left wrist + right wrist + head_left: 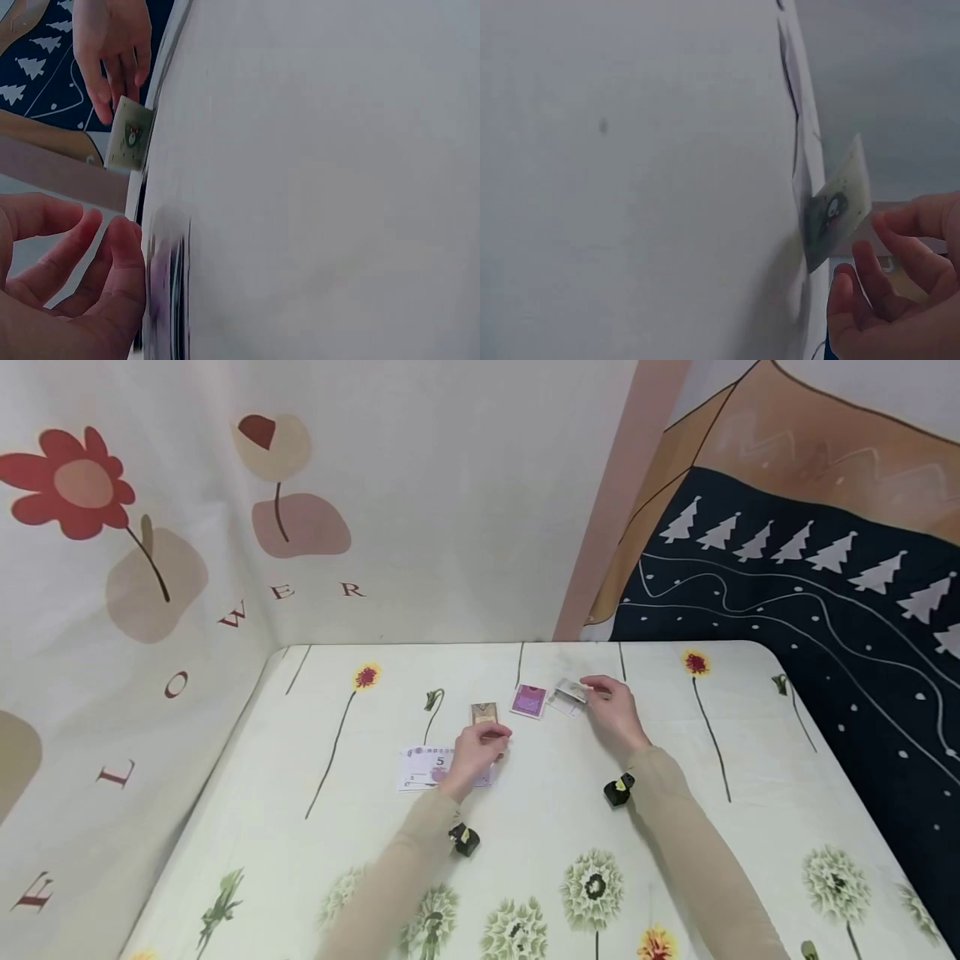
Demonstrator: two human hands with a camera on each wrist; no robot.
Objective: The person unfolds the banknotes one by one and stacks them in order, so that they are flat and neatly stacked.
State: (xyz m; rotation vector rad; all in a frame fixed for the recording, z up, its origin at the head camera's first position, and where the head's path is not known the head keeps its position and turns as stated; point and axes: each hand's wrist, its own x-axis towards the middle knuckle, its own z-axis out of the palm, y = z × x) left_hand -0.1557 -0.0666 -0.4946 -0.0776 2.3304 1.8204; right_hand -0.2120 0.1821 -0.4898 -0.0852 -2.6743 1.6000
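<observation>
One small card (pixel 838 212) stands tilted at the right grip (pixel 615 710).

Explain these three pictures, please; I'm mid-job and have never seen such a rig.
No robot here: a person works bare-handed. The wide picture comes from a camera on the head, looking down; the other two come from wrist cameras, one per arm. On the flowered cloth lie a tan card, a purple card and a purple-printed note marked 5, partly hidden by the left hand. That hand holds nothing I can see. The right hand holds a small picture card, tilted, by its edge.
</observation>
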